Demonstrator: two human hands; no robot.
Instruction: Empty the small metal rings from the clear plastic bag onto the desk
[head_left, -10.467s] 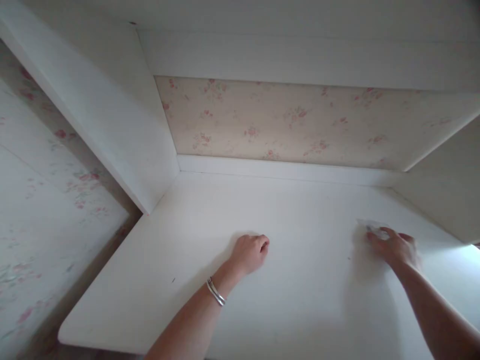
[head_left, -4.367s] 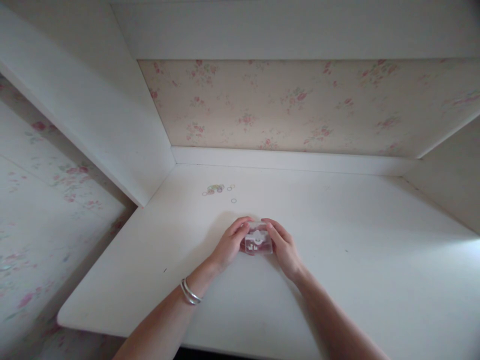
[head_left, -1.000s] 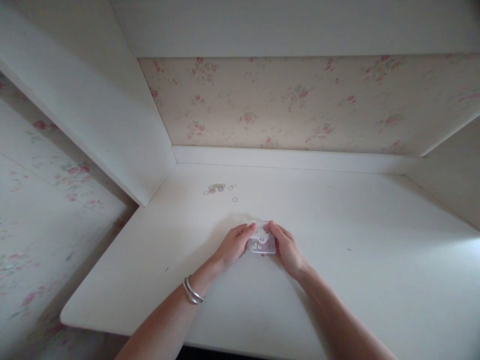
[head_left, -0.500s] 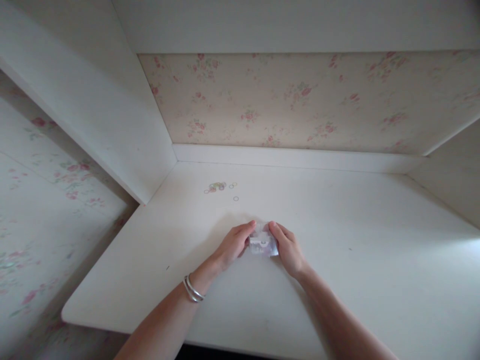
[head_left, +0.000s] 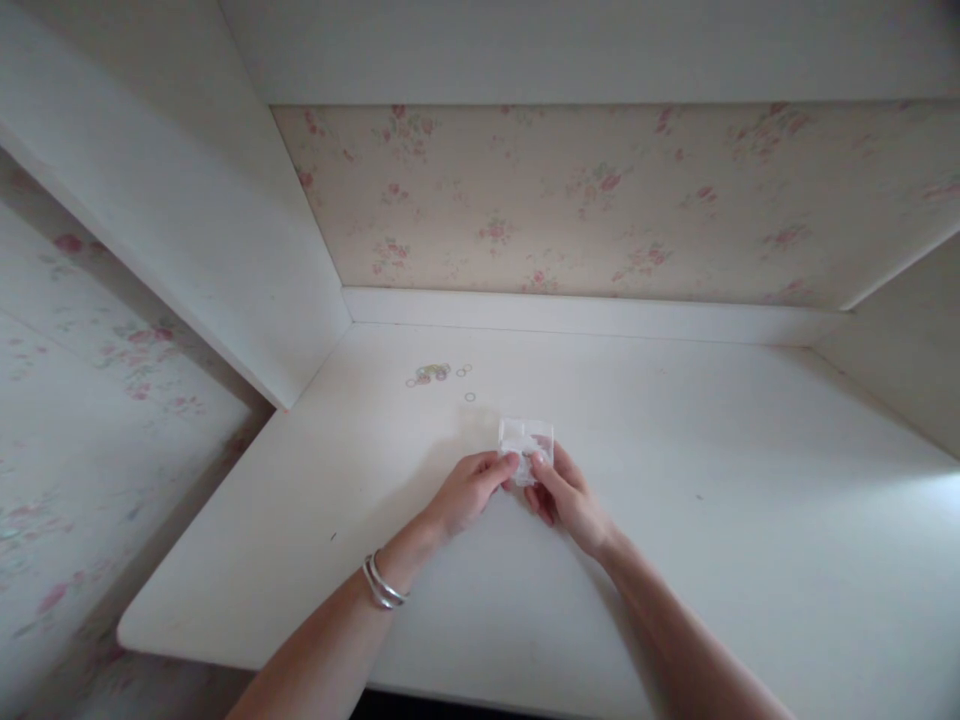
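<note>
Clear plastic: a small rectangular box (head_left: 526, 430) gripped at its near part by the left hand (head_left: 469, 490) and the right hand (head_left: 571, 497), thumbs uppermost, over the middle of a smooth white tabletop (head_left: 697, 570). Whether its lid is free cannot be told. Thin, round, pale multicoloured rings (head_left: 433, 373) lie beyond, to the left, mostly clustered. Judged thus: rings laid out, handling of the box unfinished. Widest open room lies rightward; a white upright panel (head_left: 172, 190) and low white strip (head_left: 600, 317) bound left and rear.
</note>
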